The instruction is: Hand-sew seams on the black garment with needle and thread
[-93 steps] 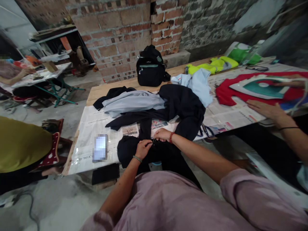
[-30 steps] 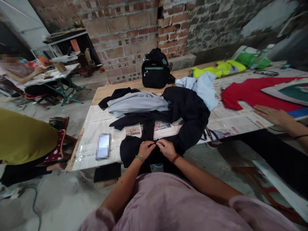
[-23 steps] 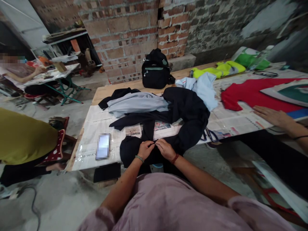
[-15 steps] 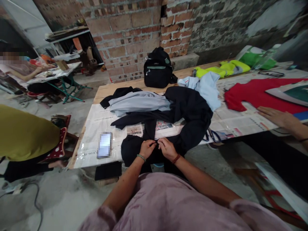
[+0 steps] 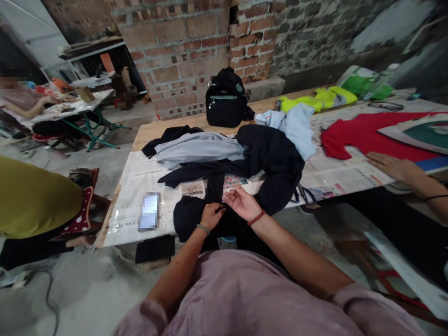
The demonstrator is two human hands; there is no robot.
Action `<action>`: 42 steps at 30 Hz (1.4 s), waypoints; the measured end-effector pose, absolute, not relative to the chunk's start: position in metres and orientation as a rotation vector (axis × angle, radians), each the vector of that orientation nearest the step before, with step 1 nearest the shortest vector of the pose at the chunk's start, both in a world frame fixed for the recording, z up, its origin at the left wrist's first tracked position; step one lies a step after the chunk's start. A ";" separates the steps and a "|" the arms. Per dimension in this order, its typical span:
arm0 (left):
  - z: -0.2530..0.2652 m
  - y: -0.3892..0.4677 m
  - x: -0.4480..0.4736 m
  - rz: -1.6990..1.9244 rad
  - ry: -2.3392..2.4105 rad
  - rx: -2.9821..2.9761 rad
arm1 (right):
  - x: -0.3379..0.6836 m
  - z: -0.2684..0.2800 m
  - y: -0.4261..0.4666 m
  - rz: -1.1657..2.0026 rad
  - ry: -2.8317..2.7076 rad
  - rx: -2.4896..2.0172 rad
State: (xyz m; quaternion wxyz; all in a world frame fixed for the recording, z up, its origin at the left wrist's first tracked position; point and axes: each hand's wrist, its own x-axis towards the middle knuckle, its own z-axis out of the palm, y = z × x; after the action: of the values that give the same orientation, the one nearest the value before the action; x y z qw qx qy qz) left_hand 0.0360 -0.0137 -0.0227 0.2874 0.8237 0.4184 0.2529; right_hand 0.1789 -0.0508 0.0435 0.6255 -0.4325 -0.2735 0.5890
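Note:
A black garment [image 5: 273,151] with a grey-blue part [image 5: 199,148] lies bunched at the table's near edge, some of it over my lap. My left hand [image 5: 212,215] is closed in a pinch on a fold of the black cloth. Just to its right, my right hand [image 5: 242,202] is raised off the cloth, palm turned partly upward and fingers curled. Whatever its fingertips hold is too small to make out. Dark-handled scissors [image 5: 307,196] lie by the table edge right of the garment.
Left of the cloth lies a phone [image 5: 149,211] on the newspaper-covered table [image 5: 122,196]. A black backpack [image 5: 227,105] stands behind. At right, a co-worker's hand [image 5: 392,165] rests beside a red garment [image 5: 353,133] and an iron [image 5: 420,133]. Another person [image 5: 35,196] sits left.
My right hand has lifted away from my left and rolled palm upward. My left hand keeps its pinch on the black cloth. The view has shifted slightly.

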 end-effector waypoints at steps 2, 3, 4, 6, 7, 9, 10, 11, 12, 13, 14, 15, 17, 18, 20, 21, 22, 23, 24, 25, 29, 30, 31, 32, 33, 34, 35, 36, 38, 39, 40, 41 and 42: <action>-0.024 -0.013 0.035 0.671 1.112 2.181 | 0.170 0.043 -0.053 1.322 -0.801 -0.980; -0.025 -0.012 0.035 0.678 1.099 2.174 | 0.166 0.042 -0.054 1.273 -0.962 -0.994; -0.026 -0.011 0.034 0.688 1.080 2.173 | 0.165 0.041 -0.056 1.201 -1.174 -1.004; -0.028 -0.011 0.033 0.702 1.042 2.194 | 0.168 0.038 -0.057 0.993 -1.686 -0.975; -0.028 -0.010 0.033 0.704 1.035 2.209 | 0.174 0.037 -0.058 0.864 -1.931 -0.936; -0.028 -0.011 0.033 0.690 1.039 2.236 | 0.191 0.036 -0.056 0.599 -2.273 -0.866; -0.028 -0.011 0.034 0.688 1.049 2.241 | 0.202 0.036 -0.055 0.478 -2.361 -0.867; -0.027 -0.011 0.034 0.692 1.063 2.239 | 0.213 0.037 -0.053 0.372 -2.407 -0.893; -0.027 -0.012 0.035 0.698 1.074 2.233 | 0.225 0.038 -0.051 0.285 -2.435 -0.930; -0.026 -0.012 0.035 0.705 1.082 2.227 | 0.237 0.039 -0.048 0.213 -2.449 -0.974; -0.026 -0.013 0.036 0.712 1.087 2.220 | 0.249 0.039 -0.046 0.154 -2.456 -1.021; -0.025 -0.013 0.036 0.718 1.093 2.214 | 0.259 0.040 -0.043 0.102 -2.459 -1.065; -0.025 -0.013 0.036 0.718 1.099 2.209 | 0.278 0.041 -0.039 0.008 -2.441 -1.155; -0.025 -0.014 0.036 0.716 1.101 2.210 | 0.286 0.041 -0.038 -0.029 -2.421 -1.199; -0.025 -0.014 0.036 0.710 1.104 2.214 | 0.300 0.039 -0.035 -0.078 -2.359 -1.285; -0.025 -0.014 0.036 0.709 1.106 2.216 | 0.307 0.038 -0.033 -0.093 -2.322 -1.326; -0.025 -0.014 0.036 0.708 1.109 2.218 | 0.314 0.037 -0.032 -0.107 -2.282 -1.364; -0.026 -0.014 0.035 0.708 1.111 2.219 | 0.320 0.036 -0.031 -0.120 -2.241 -1.395; -0.026 -0.014 0.036 0.707 1.113 2.221 | 0.325 0.035 -0.031 -0.133 -2.200 -1.416; -0.026 -0.013 0.036 0.705 1.116 2.223 | 0.329 0.035 -0.030 -0.144 -2.156 -1.427; -0.025 -0.013 0.036 0.692 1.133 2.223 | 0.325 0.038 -0.036 -0.085 -1.931 -1.429; -0.025 -0.013 0.037 0.689 1.135 2.220 | 0.316 0.038 -0.039 -0.044 -1.871 -1.430; -0.024 -0.014 0.037 0.687 1.135 2.216 | 0.305 0.037 -0.042 0.004 -1.817 -1.431; -0.024 -0.014 0.037 0.686 1.134 2.211 | 0.292 0.034 -0.046 0.047 -1.785 -1.426; -0.023 -0.015 0.037 0.689 1.134 2.204 | 0.278 0.030 -0.049 0.073 -1.773 -1.413; -0.022 -0.015 0.037 0.695 1.133 2.196 | 0.263 0.023 -0.053 0.099 -1.766 -1.404; -0.022 -0.015 0.037 0.703 1.130 2.188 | 0.249 0.016 -0.056 0.117 -1.769 -1.404; -0.021 -0.015 0.037 0.710 1.121 2.180 | 0.237 0.007 -0.058 0.122 -1.786 -1.419; -0.019 -0.015 0.036 0.710 1.089 2.185 | 0.221 -0.013 -0.059 0.098 -1.828 -1.490; -0.018 -0.014 0.035 0.690 1.062 2.212 | 0.218 -0.022 -0.059 0.077 -1.835 -1.545; -0.016 -0.012 0.033 0.658 1.036 2.260 | 0.218 -0.031 -0.058 0.057 -1.826 -1.611; -0.014 -0.011 0.031 0.622 1.015 2.327 | 0.220 -0.038 -0.057 0.039 -1.808 -1.681; -0.012 -0.009 0.029 0.582 1.002 2.407 | 0.223 -0.044 -0.056 0.026 -1.786 -1.744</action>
State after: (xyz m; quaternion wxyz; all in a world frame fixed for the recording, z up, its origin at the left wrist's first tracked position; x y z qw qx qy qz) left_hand 0.0295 -0.0088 -0.0115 0.2329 0.8763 0.3647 0.2119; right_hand 0.2228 -0.0559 -0.0438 0.3168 -0.6627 -0.6785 0.0097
